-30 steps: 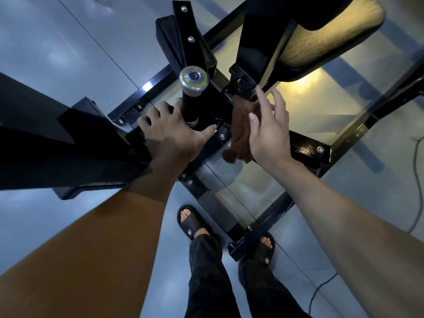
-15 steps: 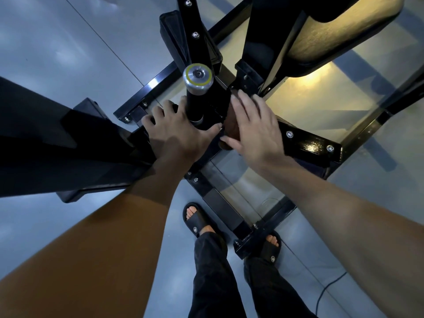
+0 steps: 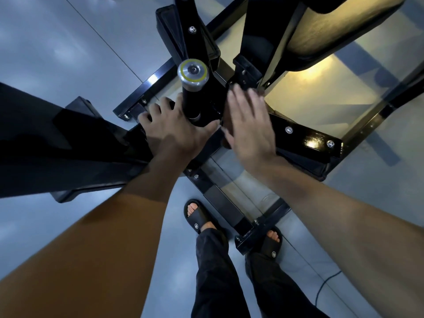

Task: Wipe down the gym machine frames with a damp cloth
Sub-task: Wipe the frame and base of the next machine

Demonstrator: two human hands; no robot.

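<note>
Right hand: flat and spread, the right hand (image 3: 250,127) has fingers straight and fanned, slightly blurred, palm pressed down toward the black frame.
Cloth: barely showing! Only a brownish sliver of the cloth (image 3: 226,111) peeks out at the thumb-side edge of that palm; the rest is hidden under the hand, so how it is folded I cannot tell.
Left hand: the left hand (image 3: 174,129) rests on the frame junction, fingers loosely spread, thumb reaching toward the foot of the post, bracing rather than gripping anything.
Post: a black upright post (image 3: 191,97) with a silver, yellow-ringed cap (image 3: 192,73) stands right between the two hands, just beside the left fingers.
Frame: the bolted cross-member (image 3: 302,136) runs off to the right of the wiping hand, glossy, with a bright reflection near its far bolts.
Pad: a dark upholstered pad (image 3: 325,31) hangs above the far side of the joint.
Floor: grey floor (image 3: 57,53) all round, and sandalled feet (image 3: 198,214) planted either side of the near base rail.
Step in hand: by my reading, mid-wipe at the central joint, palm driving the cloth over the metal.
Next move: it likely calls for carrying the cloth outward along the cross-member, keeping flat pressure, working round the bolt heads, and not letting the cloth slip out from under the palm.
</note>
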